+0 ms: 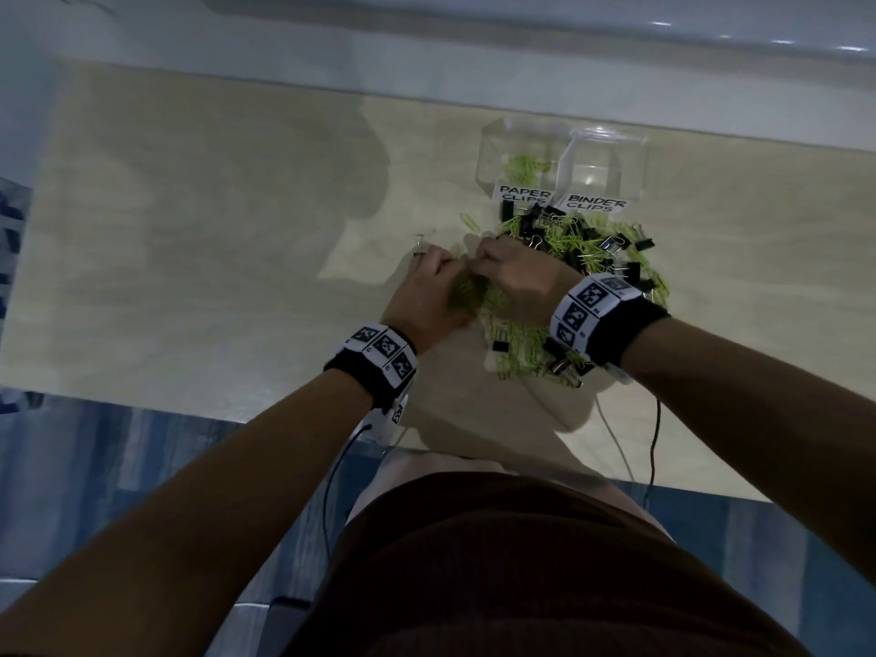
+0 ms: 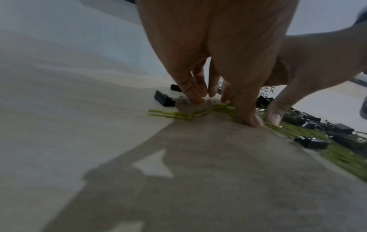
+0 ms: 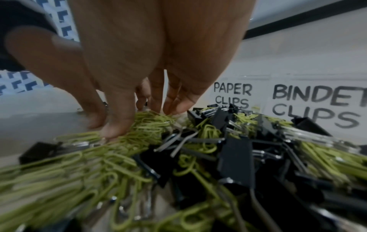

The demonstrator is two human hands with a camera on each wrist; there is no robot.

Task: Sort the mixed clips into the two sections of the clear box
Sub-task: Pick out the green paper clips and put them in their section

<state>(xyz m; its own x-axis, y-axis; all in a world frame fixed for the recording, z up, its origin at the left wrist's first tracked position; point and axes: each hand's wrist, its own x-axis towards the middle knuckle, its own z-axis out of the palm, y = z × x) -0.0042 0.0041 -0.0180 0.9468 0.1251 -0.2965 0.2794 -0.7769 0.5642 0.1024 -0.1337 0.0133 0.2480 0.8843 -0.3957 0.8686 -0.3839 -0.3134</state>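
The green paper clips (image 1: 467,296) lie bunched directly under both hands, and the clear box (image 1: 564,166) sits at about one o'clock from them, its PAPER CLIPS section the nearer. The right hand (image 1: 514,277) is closer to it. The left hand (image 2: 214,62) presses extended fingertips (image 2: 248,120) onto the strands; the right hand's fingers rake, loosely bent, into the clump — nothing is plainly pinched.

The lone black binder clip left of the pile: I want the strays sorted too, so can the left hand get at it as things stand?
Probably yes. The binder clip lies on bare table just beyond the left hand, with nothing between them. That hand's fingers are down on green paper clips, so they would have to leave those first.
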